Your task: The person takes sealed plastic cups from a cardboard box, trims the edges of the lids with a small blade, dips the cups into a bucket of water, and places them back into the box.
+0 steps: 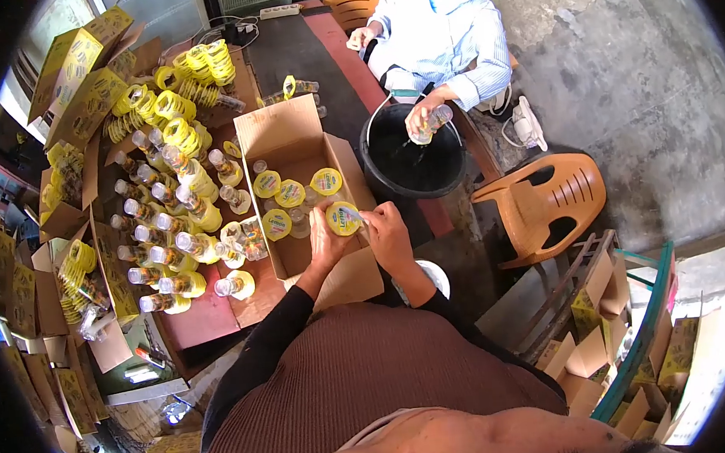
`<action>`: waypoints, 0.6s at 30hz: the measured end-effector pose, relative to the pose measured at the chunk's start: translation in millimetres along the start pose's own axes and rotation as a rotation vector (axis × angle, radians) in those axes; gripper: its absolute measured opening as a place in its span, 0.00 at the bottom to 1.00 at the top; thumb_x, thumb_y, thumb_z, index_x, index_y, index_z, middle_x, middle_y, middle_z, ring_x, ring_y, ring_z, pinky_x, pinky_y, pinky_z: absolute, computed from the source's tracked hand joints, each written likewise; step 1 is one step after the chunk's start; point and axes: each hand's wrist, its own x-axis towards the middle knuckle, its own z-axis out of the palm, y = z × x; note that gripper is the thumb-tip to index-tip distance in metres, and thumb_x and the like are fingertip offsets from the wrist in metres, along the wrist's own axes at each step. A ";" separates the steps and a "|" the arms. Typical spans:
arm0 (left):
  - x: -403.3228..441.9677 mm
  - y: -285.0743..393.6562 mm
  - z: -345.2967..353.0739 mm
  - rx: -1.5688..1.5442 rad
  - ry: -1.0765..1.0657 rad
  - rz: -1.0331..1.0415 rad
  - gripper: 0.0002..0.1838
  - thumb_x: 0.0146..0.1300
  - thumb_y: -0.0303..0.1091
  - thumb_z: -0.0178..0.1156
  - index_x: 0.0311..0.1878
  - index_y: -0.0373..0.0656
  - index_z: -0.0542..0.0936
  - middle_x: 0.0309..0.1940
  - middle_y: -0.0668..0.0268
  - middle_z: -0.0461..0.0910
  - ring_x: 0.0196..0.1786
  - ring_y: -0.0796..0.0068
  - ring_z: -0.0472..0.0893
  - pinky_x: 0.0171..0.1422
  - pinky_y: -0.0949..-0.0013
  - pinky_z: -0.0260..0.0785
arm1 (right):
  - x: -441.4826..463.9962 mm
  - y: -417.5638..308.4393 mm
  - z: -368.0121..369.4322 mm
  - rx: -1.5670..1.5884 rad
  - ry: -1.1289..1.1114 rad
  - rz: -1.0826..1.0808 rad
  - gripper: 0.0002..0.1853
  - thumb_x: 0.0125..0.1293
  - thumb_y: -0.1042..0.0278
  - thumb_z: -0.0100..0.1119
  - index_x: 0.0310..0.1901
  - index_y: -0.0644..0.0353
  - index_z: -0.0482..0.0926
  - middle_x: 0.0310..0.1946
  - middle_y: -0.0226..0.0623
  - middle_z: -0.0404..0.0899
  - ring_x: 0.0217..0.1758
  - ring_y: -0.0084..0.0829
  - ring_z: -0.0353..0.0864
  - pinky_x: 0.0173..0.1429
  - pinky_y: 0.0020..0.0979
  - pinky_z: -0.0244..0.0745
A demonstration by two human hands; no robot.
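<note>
Over the near right part of an open cardboard box [282,136], my left hand [328,243] is closed round a container with a round yellow lemon label [343,218] facing up. My right hand [389,240] is pinched at the right edge of this label, on something pale and too small to make out. Inside the box are several more round yellow labels [291,193] on clear containers. Left of the box stand many capped bottles [200,246] with yellow labels, in rows, beside stacks of yellow rings [174,105].
Across the table sits a co-worker [442,39], one hand holding a clear container over a black bucket [414,153]. An orange plastic chair [544,207] stands at the right. Flattened and open cartons [97,101] are at the left and lower right. A white container [432,279] is below my right hand.
</note>
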 end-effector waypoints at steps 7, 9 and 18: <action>-10.2 -16.9 14.8 -0.246 -0.094 -0.105 0.42 0.46 0.32 0.77 0.60 0.37 0.61 0.49 0.48 0.72 0.51 0.47 0.77 0.56 0.53 0.71 | 2.6 -0.6 3.7 -0.025 -0.065 0.002 0.11 0.57 0.82 0.59 0.42 0.63 0.83 0.36 0.43 0.71 0.41 0.43 0.76 0.44 0.40 0.74; -13.2 -19.6 16.3 -0.295 -0.127 -0.129 0.42 0.47 0.30 0.76 0.61 0.37 0.59 0.48 0.48 0.70 0.50 0.49 0.77 0.56 0.54 0.71 | 2.9 1.0 6.0 -0.022 -0.085 0.013 0.11 0.57 0.82 0.59 0.42 0.64 0.83 0.36 0.44 0.71 0.41 0.44 0.76 0.45 0.40 0.74; -16.1 -11.0 18.5 -0.130 -0.106 0.032 0.44 0.50 0.32 0.74 0.64 0.35 0.55 0.55 0.46 0.65 0.57 0.50 0.74 0.61 0.55 0.69 | 1.6 3.0 14.6 -0.079 -0.133 0.012 0.09 0.60 0.80 0.57 0.41 0.65 0.83 0.36 0.44 0.72 0.41 0.44 0.76 0.46 0.41 0.74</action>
